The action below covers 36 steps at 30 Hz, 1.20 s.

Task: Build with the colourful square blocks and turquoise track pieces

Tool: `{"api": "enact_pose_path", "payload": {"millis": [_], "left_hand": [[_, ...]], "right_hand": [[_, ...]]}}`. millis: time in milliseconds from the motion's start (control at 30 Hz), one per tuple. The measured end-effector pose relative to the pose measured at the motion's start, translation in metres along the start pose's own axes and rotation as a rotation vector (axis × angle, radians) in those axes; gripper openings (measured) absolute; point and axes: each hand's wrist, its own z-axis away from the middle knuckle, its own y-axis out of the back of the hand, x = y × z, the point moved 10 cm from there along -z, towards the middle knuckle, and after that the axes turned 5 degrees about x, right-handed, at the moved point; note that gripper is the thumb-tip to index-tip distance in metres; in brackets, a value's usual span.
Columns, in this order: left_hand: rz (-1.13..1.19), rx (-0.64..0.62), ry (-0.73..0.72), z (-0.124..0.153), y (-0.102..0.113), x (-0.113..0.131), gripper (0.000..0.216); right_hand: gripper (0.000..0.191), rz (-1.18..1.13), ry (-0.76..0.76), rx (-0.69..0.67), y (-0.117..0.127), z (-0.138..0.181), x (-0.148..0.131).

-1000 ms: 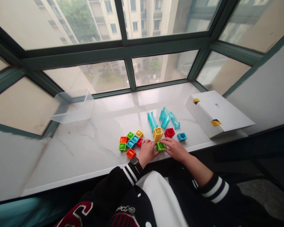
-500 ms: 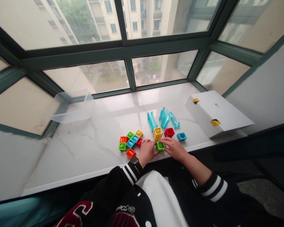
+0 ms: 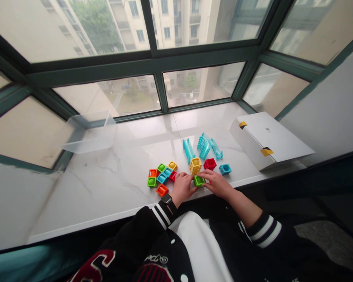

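Note:
A green toy block (image 3: pixel 199 181) with a hollow top rests near the sill's front edge. My right hand (image 3: pixel 217 183) grips it from the right, thumb and fingers at its side. From the left, my left hand (image 3: pixel 182 187) closes in on the same block with fingers bent and thumb low; part of its grip is hidden. Just behind stands a yellow block stack (image 3: pixel 195 166). A red block (image 3: pixel 210 164) sits behind my right hand, with a blue block (image 3: pixel 225 169) farther right. Partly covered by my left hand is another red block (image 3: pixel 173 176).
Several joined or touching blocks lie left, including an orange block (image 3: pixel 162 190) nearest the edge. Translucent blue track pieces (image 3: pixel 204 145) lie behind the yellow stack. A clear plastic bin (image 3: pixel 91 133) stands at back left, a white box (image 3: pixel 270 137) at right. Windows (image 3: pixel 204 84) border the white sill (image 3: pixel 111 196).
Both hands stay around the green block with hardly any movement. The whole view has shifted very slightly.

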Motion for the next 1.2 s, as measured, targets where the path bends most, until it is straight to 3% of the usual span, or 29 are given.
{"api": "enact_pose_path", "payload": {"millis": [1200], "left_hand": [[0.005, 0.006, 0.005, 0.0008, -0.0005, 0.0005, 0.032]], "right_hand": [[0.053, 0.034, -0.003, -0.002, -0.0019, 0.0003, 0.0018]]}}
